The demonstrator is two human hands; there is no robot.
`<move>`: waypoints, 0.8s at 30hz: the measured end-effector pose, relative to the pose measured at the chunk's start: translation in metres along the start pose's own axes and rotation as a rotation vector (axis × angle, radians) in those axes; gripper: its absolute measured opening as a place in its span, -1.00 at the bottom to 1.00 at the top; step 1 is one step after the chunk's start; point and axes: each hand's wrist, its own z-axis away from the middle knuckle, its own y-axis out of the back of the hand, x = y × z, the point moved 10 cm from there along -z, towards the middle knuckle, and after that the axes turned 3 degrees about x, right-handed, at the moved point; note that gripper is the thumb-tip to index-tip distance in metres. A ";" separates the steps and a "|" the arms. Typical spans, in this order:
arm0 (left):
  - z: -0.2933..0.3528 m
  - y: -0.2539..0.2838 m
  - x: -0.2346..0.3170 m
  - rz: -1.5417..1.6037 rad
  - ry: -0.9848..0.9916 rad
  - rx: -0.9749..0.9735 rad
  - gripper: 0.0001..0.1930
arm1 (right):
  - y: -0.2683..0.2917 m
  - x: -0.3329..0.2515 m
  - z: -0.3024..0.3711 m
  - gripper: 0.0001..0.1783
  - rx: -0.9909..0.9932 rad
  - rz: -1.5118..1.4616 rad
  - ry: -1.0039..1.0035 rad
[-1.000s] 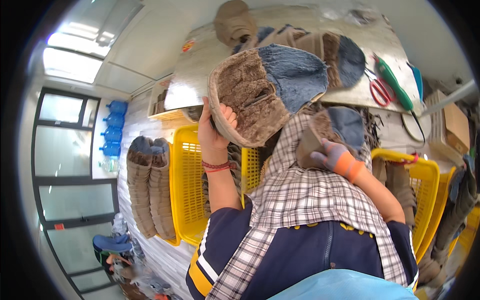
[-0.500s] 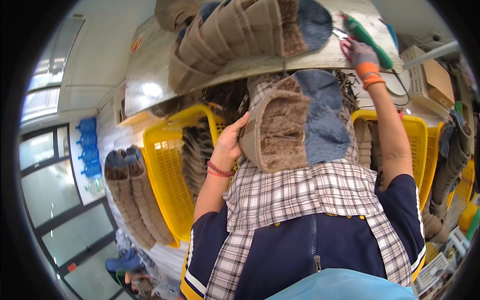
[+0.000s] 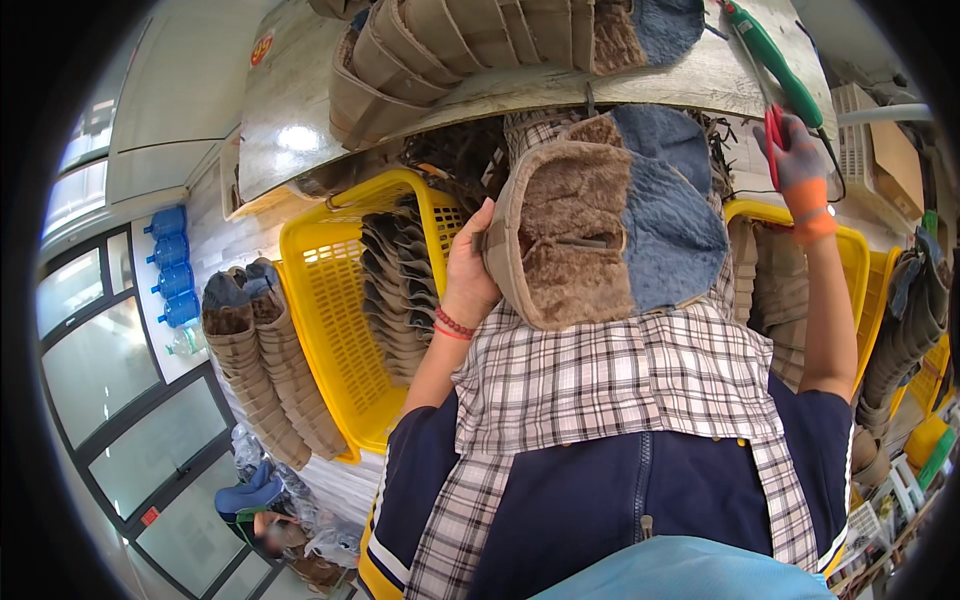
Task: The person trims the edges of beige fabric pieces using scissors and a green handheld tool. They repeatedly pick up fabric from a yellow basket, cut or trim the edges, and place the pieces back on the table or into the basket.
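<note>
Fleece-lined fabric uppers (image 3: 575, 285), taupe outside with brown and blue plush inside, lie above my lap. My left hand (image 3: 470, 265), bare, is closed on their left edge, its thumb along the outside; the fingers behind are hidden. Off to the right, my right hand (image 3: 795, 160) wears a grey and orange glove. It is closed round the red handles of scissors (image 3: 773, 135), whose blades point away from me towards the bench. Close beyond them, a green corded hand tool (image 3: 775, 65) lies at the bench's right end.
A row of nested taupe uppers (image 3: 470, 45) lies on the worn bench (image 3: 285, 100). Yellow baskets (image 3: 320, 290) with stacked pieces stand left and right of me. Two more stacks (image 3: 265, 370) lean outside the left basket. Another person (image 3: 270, 525) shows at lower left.
My right hand has drawn back from the bench with the scissors, towards me and to the right. My left hand keeps its hold on the uppers. The view has shifted slightly.
</note>
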 end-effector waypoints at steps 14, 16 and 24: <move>0.010 -0.021 0.008 -0.042 0.010 0.041 -0.75 | -0.023 -0.238 0.103 -0.57 -0.262 0.519 1.047; 0.008 -0.019 0.008 -0.035 0.010 0.031 -0.75 | -0.029 -0.237 0.103 -0.54 -0.294 0.514 1.034; 0.004 -0.017 0.006 -0.017 0.027 0.017 -0.76 | -0.030 -0.242 0.105 -0.52 -0.276 0.535 1.077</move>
